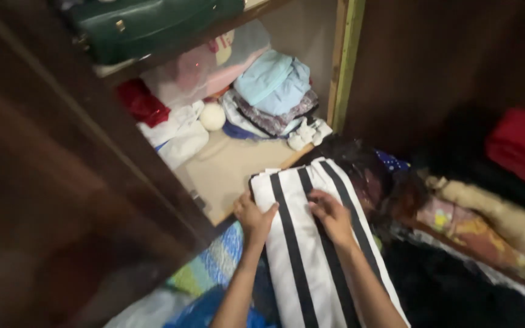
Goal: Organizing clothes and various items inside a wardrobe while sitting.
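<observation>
Hands flat: left hand (pixel 254 217) grips striped cloth (pixel 311 255) edge, right hand (pixel 332 215) presses top, fingers spread.

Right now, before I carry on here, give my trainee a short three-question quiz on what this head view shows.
1. True or false: both hands rest on the striped cloth.
2. Which thing lies on the top shelf? A) green bag B) red blanket C) white ball
3. Fill in: the light blue folded clothes sit inside the open ____.

Key
1. True: the left hand grips its left edge, and the right hand lies flat on top.
2. A: the green bag lies above the white ball.
3. Cupboard: the light blue folded clothes top a pile at its back.
</observation>
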